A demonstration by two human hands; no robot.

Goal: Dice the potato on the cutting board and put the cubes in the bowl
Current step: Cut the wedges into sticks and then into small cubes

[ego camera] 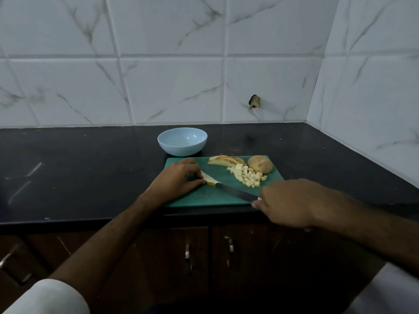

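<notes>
At frame centre, my left hand pins a potato wedge on the green cutting board; my right hand apparently grips the knife. No readable writing.

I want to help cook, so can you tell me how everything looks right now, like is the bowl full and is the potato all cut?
Bowl: empty, upright, behind the board.
Cutting board: flat on the counter.
Potato cubes: piled on the board.
Potato slices: uncut, skin on.
Potato half: not cut yet.
Potato wedge: held, being cut.
Knife: tip at the wedge.
Left hand: holds the wedge.
Right hand: grips the knife.
</notes>
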